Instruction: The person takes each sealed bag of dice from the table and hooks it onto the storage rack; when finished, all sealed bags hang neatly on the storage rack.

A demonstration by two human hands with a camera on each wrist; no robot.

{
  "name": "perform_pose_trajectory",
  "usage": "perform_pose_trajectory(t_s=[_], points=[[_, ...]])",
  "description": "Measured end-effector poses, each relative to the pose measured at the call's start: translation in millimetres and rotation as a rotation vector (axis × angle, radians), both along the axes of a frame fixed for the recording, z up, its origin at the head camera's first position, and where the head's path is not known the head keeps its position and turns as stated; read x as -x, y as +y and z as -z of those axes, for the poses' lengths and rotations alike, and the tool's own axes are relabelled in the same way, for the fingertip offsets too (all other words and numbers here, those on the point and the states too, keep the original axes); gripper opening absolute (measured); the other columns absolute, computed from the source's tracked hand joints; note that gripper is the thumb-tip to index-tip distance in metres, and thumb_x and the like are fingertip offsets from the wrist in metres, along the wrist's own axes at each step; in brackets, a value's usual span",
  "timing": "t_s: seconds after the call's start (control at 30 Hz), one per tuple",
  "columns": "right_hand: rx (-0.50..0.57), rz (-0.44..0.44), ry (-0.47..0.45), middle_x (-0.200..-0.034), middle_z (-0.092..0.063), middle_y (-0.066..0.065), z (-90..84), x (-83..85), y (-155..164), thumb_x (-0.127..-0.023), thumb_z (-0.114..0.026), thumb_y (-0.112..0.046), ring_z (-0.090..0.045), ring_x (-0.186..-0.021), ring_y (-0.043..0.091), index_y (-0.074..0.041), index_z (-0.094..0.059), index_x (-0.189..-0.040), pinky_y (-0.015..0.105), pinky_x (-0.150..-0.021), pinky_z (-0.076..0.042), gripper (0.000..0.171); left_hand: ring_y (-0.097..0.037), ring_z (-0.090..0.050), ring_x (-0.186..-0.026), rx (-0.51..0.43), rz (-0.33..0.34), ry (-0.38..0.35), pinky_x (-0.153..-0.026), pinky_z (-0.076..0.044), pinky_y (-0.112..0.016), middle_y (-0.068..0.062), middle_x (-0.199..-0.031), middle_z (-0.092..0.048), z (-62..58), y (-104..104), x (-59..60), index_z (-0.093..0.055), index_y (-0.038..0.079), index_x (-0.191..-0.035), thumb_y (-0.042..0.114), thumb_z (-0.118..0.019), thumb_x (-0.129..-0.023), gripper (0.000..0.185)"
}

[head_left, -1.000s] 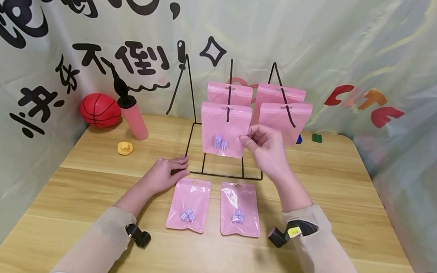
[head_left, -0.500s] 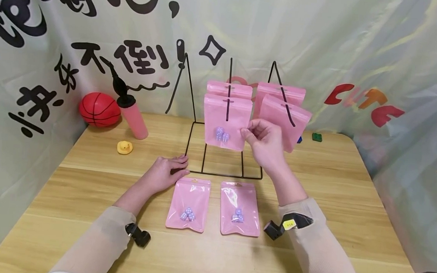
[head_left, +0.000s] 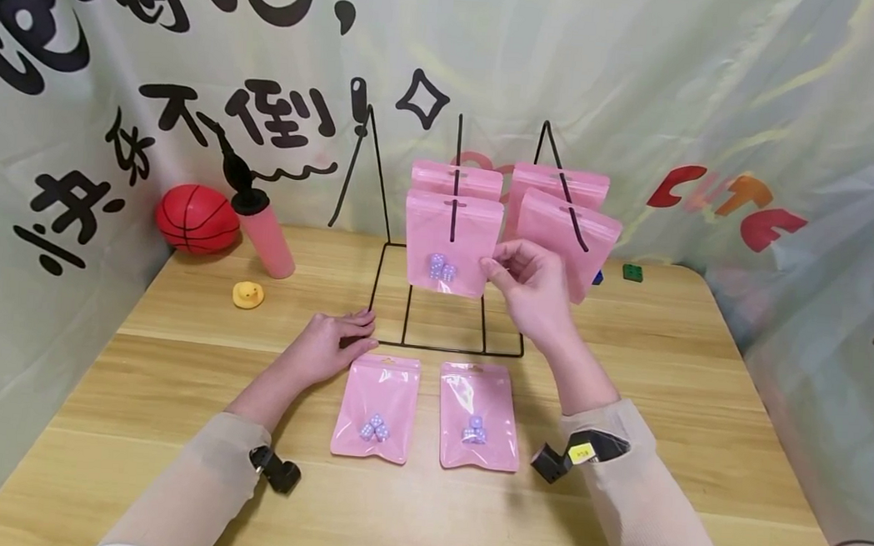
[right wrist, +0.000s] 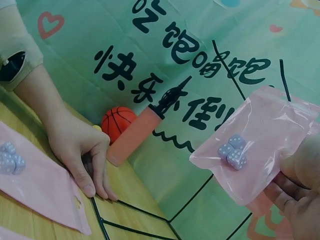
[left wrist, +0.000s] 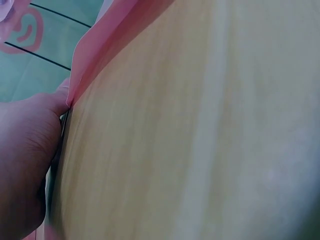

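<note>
Your raised right hand [head_left: 532, 291] pinches a pink bag [head_left: 463, 245] by its edge; your left hand [head_left: 327, 346], lower, grips the rack [head_left: 447, 350] at one corner.

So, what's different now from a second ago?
The right hand has slid the pinched pink bag a little back along the middle hook. The front bag on the right hook, level a second ago, now hangs tilted. Nothing was newly gripped or released: the left hand still touches the corner of the rack, and the left bag and right bag on the table lie as before.
</note>
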State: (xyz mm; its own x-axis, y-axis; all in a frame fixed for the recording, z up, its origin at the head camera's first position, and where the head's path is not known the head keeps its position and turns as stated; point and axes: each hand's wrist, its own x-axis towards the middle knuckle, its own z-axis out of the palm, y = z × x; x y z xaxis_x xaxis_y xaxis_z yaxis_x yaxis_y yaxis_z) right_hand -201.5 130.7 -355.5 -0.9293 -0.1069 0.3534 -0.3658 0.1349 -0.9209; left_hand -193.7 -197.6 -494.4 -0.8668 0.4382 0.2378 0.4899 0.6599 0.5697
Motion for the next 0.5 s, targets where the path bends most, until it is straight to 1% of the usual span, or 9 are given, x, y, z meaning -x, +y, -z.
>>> perform_pose_trajectory(t_s=[0.1,0.13,0.27,0.4,0.5], points=[[-0.076,0.002,0.035,-0.096,-0.075,0.016,-0.7,-4.1,3,-0.1,-0.073,-0.001,-0.068,-0.083,0.021,0.005,-0.073,-0.104,0.023,-0.073,-0.058,0.008,-0.028,-0.058,-0.136,0.0,-0.002,0.002,-0.113,-0.046,-0.045,-0.014,-0.141,-0.064,0.5,-1,-0.5,-0.076,0.0,-0.124,0.022,-0.079,-0.099,0.033],[-0.105,0.002,0.05,-0.098,-0.075,0.016,-0.9,-5.7,5,-0.1,-0.073,-0.001,-0.069,-0.086,0.021,0.007,-0.073,-0.106,0.023,-0.076,-0.059,0.01,-0.028,-0.058,-0.136,-0.001,-0.002,0.003,-0.113,-0.046,-0.045,-0.014,-0.141,-0.064,0.6,-1,-0.7,-0.076,0.0,-0.124,0.022,-0.079,-0.099,0.033],[-0.175,-0.017,0.125,-0.106,-0.076,0.014,0.8,-13.2,12,-0.099,-0.073,0.001,-0.071,-0.097,0.022,0.006,-0.073,-0.113,0.024,-0.089,-0.06,0.014,-0.028,-0.058,-0.136,-0.009,0.002,0.007,-0.113,-0.046,-0.045,-0.015,-0.14,-0.064,0.8,-1,-0.8,-0.076,-0.001,-0.124,0.02,-0.08,-0.099,0.033],[-0.21,-0.055,0.179,-0.115,-0.075,0.017,6.9,-25.2,23,-0.098,-0.072,0.006,-0.071,-0.107,0.029,0.008,-0.072,-0.12,0.03,-0.098,-0.059,0.022,-0.029,-0.058,-0.136,-0.019,0.009,0.012,-0.113,-0.046,-0.045,-0.015,-0.14,-0.064,0.8,-1,-0.4,-0.076,-0.001,-0.124,0.02,-0.08,-0.099,0.033],[-0.259,-0.074,0.191,-0.12,-0.074,0.018,13.0,-35.2,33,-0.097,-0.073,0.005,-0.071,-0.112,0.031,0.007,-0.072,-0.123,0.036,-0.101,-0.057,0.026,-0.029,-0.058,-0.136,-0.022,0.008,0.01,-0.113,-0.046,-0.046,-0.015,-0.14,-0.064,0.6,-1,-0.5,-0.076,-0.001,-0.124,0.02,-0.08,-0.099,0.033]])
